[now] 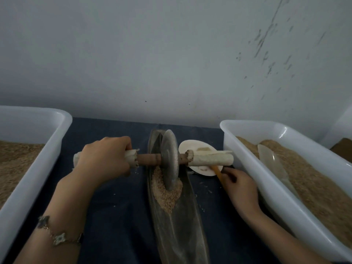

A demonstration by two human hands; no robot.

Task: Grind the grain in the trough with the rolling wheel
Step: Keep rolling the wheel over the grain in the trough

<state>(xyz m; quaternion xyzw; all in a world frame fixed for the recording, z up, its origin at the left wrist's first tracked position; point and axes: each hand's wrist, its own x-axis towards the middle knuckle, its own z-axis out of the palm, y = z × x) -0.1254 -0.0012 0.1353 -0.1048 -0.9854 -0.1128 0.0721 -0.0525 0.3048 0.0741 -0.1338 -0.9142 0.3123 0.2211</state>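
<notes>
L hand (103,159) fingers curled tight round the cloth-wrapped L end of the axle (148,159), prob. to keep the rolling wheel (170,159) upright & steerable. R hand (239,184) isn't on the axle: its fingers pinch a thin yellow stick (218,173) at approx 4 o'clock from the wheel, so the wrapped R end is free. My guess: stick gets set down before the R hand takes its grip, since one-handed rolling would tip the wheel. Wheel stands on edge in the trough (179,225), rim sunk in the grain (165,193) heaped mid-trough; grain looks coarse, so grinding barely begun. Trough runs 12-to-6 on the dark table (118,216). White dish (190,147) just behind the axle at 2 o'clock, w/ a bit of residue. White bin (28,168) at 9 o'clock holds brown husk-like material; white bin (276,187) at 3 o'clock holds the same plus a pale scoop (270,161).
</notes>
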